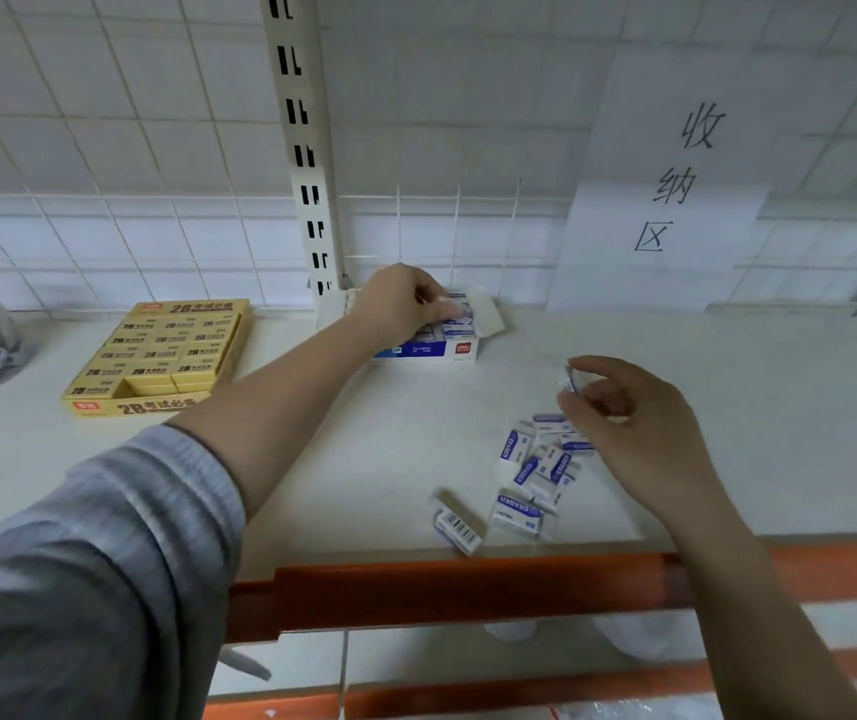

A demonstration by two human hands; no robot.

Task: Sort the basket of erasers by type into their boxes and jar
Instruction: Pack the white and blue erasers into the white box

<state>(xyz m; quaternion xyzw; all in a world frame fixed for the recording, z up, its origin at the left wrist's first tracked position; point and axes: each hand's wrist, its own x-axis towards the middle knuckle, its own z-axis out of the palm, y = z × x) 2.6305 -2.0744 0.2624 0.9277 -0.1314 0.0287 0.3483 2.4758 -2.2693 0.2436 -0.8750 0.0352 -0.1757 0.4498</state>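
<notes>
White shelf under a wire grid: the left hand pinches a white eraser over the blue-and-white box. Right hand pinches another eraser, loose blue-sleeved erasers just below it. Yellow box sits left of the left arm.

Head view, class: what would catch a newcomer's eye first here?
The left hand reaches into the blue-and-white eraser box at the shelf's back. The right hand pinches one eraser above a loose pile of blue-sleeved erasers. A yellow box of 2B erasers sits at left.
</notes>
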